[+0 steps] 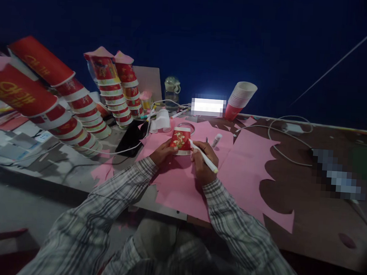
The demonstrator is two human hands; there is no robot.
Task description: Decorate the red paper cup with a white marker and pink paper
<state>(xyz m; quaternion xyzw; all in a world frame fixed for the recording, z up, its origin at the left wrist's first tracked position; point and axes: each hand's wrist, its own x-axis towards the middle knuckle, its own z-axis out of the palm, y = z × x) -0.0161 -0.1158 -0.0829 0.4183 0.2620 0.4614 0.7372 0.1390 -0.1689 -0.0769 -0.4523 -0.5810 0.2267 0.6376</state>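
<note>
A red paper cup (181, 140) with a gold floral print and pale bands at both ends is in front of me. My left hand (165, 151) grips its left side, thumb along the lower edge. In my right hand (204, 163) is a white marker pen (207, 159), held like a writing tool. The marker's tip is at the cup's right side; whether it touches the surface I cannot tell. Pink paper (180, 187) lies under both hands. A small white cap-like tube (216, 140) is on the paper just beyond my right hand.
Tall stacks of red and white cups (111, 90) stand on the left. A black phone (132, 138) lies beside them. Behind are a roll of tape (186, 128), a bottle (172, 90) and stacked plain cups (241, 99). A white cable (283, 150) crosses the right side.
</note>
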